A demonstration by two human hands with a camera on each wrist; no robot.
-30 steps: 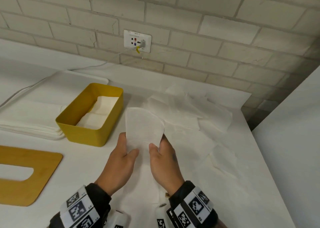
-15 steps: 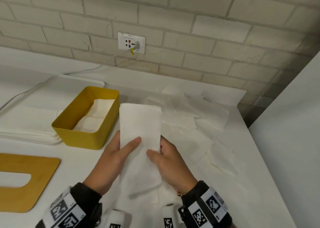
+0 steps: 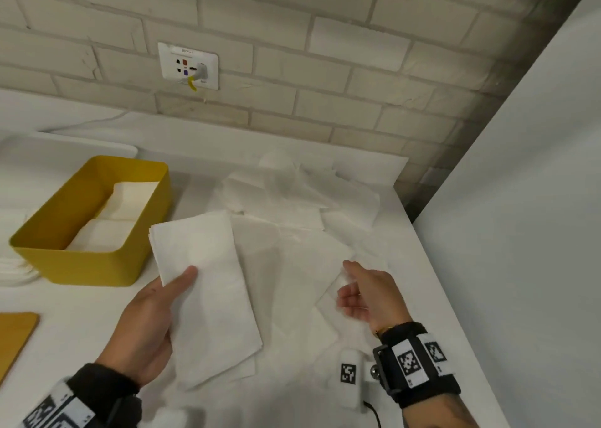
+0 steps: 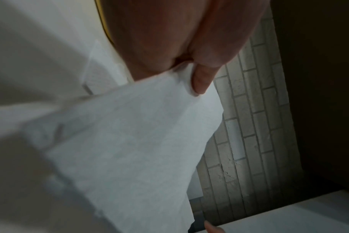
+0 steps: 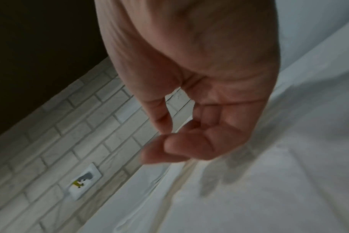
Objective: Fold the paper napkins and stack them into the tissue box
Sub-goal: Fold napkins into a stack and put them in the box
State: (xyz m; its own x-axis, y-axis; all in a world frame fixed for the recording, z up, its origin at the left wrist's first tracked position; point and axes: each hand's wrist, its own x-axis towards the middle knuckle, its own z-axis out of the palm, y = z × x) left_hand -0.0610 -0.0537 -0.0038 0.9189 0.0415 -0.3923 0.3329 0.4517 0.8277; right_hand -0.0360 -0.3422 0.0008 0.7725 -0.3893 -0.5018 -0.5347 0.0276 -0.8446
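Note:
My left hand [image 3: 162,297] holds a folded white napkin [image 3: 205,281] above the table, thumb on top and fingers underneath. The left wrist view shows the thumb [image 4: 201,78] pinching the napkin [image 4: 130,141] near its edge. To its left stands the yellow tissue box [image 3: 81,265], open, with folded napkins [image 3: 120,213] lying inside. My right hand [image 3: 357,291] hovers over loose napkins [image 3: 292,206] spread on the table, fingers loosely curled and holding nothing. The right wrist view shows this hand [image 5: 179,141] with nothing in it.
A wooden lid [image 3: 16,336] lies at the left edge. A flat white stack [image 3: 13,265] sits behind the box's left side. A brick wall with an outlet [image 3: 188,66] is at the back. A white panel [image 3: 520,232] stands along the table's right edge.
Both hands were holding the folded napkin. The right hand has let go and moved right; the left hand keeps the napkin alone, tilted towards the box.

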